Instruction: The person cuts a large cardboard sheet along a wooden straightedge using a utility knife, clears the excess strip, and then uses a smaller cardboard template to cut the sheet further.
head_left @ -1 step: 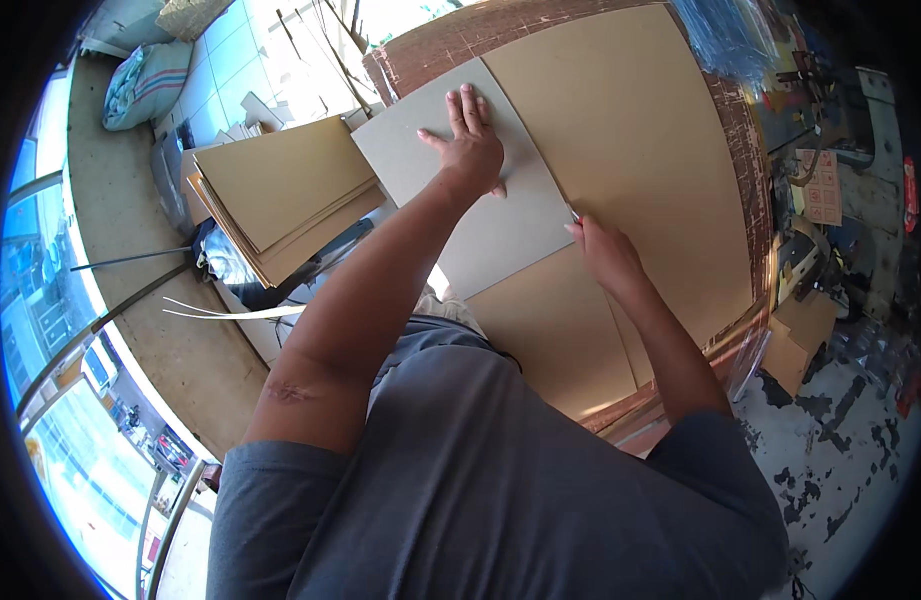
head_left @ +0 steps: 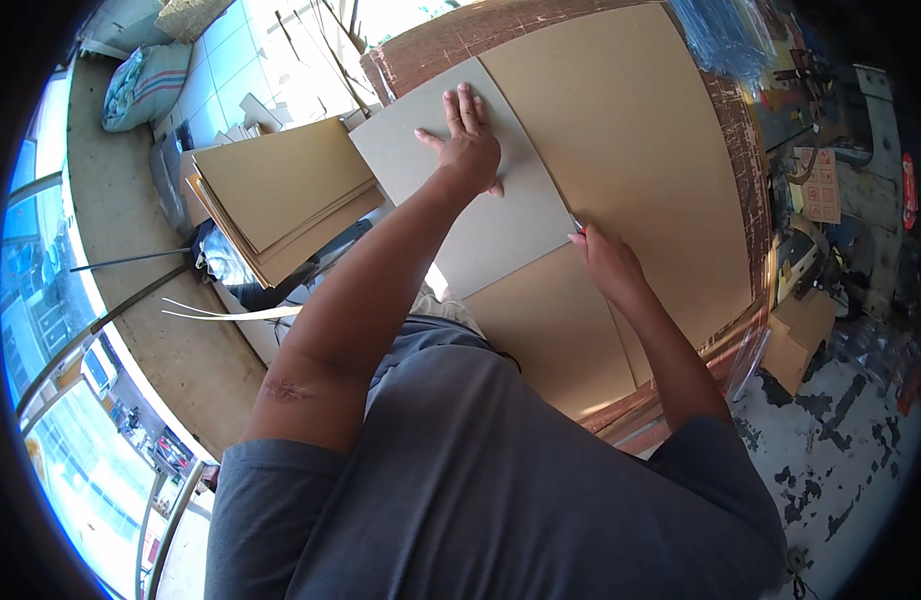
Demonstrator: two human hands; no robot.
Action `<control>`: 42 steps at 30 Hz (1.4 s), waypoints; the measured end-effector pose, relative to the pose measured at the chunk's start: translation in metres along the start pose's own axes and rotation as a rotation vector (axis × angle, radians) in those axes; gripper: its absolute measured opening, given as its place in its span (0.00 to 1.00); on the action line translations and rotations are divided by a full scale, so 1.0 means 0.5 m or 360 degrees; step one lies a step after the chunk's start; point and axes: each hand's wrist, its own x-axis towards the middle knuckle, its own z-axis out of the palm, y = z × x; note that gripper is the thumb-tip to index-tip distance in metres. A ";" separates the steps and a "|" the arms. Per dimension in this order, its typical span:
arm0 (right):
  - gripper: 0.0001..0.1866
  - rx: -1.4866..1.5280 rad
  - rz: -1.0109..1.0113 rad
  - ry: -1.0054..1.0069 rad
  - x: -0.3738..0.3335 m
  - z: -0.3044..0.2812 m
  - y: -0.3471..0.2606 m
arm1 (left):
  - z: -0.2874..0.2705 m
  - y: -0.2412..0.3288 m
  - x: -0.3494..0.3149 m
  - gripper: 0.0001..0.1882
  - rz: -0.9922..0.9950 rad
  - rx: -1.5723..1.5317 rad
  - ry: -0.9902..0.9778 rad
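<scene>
A grey board [head_left: 515, 225] lies flat on a large brown cardboard sheet [head_left: 630, 110]. My left hand [head_left: 468, 155] is open, with its fingers spread and pressed on the upper part of the grey board. At that board's lower right corner, my right hand [head_left: 610, 262] is closed around a small cutter knife [head_left: 579, 226]. A short tip and a bit of red show beyond the fingers; my hand hides the rest of the knife. The tip touches or nearly touches the board's right edge. A seam in the brown cardboard runs below my right hand.
Under the cardboard is a worn, scored wooden table [head_left: 435, 55]. Several brown cardboard sheets [head_left: 280, 190] are stacked at the left. Clear plastic wrap [head_left: 720, 35] lies at the far right corner. A cardboard box [head_left: 795, 340] stands on the floor to the right.
My right hand and the knife have shifted very slightly at the board's corner, and a bit of red now shows on the knife. My left hand stays on the grey board.
</scene>
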 end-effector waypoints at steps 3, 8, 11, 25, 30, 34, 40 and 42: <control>0.22 0.0028 0.0113 0.0004 -0.035 -0.009 -0.013 | -0.011 0.000 0.001 0.78 0.0005 -0.0049 0.0007; 0.24 -0.0035 0.0207 -0.0010 -0.043 0.000 -0.009 | -0.017 0.017 0.004 0.78 -0.0011 -0.0004 -0.0095; 0.25 -0.0048 0.0178 -0.0074 -0.051 -0.039 -0.012 | -0.014 0.013 -0.002 0.78 -0.0011 -0.0039 -0.0079; 0.26 0.0039 -0.0057 0.0539 0.380 -0.143 -0.276 | -0.011 0.010 -0.009 0.75 -0.0015 -0.0065 0.0009; 0.26 0.0042 -0.0089 0.0513 0.417 -0.145 -0.286 | -0.013 0.008 -0.014 0.70 -0.0031 -0.0048 0.0026; 0.24 0.0005 -0.0045 0.0343 0.419 -0.158 -0.294 | -0.007 0.006 -0.012 0.68 -0.0044 -0.0027 0.0034; 0.24 0.0043 -0.0077 0.0227 0.426 -0.178 -0.289 | -0.006 0.008 -0.009 0.74 0.0027 0.0037 0.0084; 0.23 0.0043 -0.0122 0.0246 0.411 -0.181 -0.288 | -0.007 0.005 -0.007 0.74 0.0034 -0.0017 0.0102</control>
